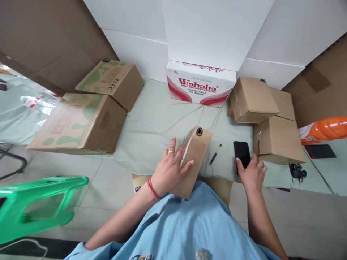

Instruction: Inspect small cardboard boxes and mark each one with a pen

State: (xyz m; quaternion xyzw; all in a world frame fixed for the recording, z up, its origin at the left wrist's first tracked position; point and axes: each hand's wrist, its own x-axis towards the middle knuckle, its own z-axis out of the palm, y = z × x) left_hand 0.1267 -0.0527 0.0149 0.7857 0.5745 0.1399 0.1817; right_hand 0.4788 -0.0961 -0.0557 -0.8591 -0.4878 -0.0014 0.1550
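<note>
My left hand point(173, 169) holds a small brown cardboard box point(193, 155), with its thumb across the top face and its fingers along the left side. The box overhangs the table's near edge, close to my body, and bears a dark round piece at its far end. To the right, my right hand point(252, 171) has its thumb and fingers at both sides of a black phone point(242, 151), near the table edge. Between the box and the phone lies a black pen point(215, 155), touched by neither hand.
Two brown cartons point(81, 119) stand at the left. A white Wahaba-style "Wahaha" water carton point(200, 85) is against the back panel. Stacked small boxes point(279, 133), an orange bottle point(325, 130) and keys point(297, 172) are at the right. A green stool point(51, 202) stands on the floor.
</note>
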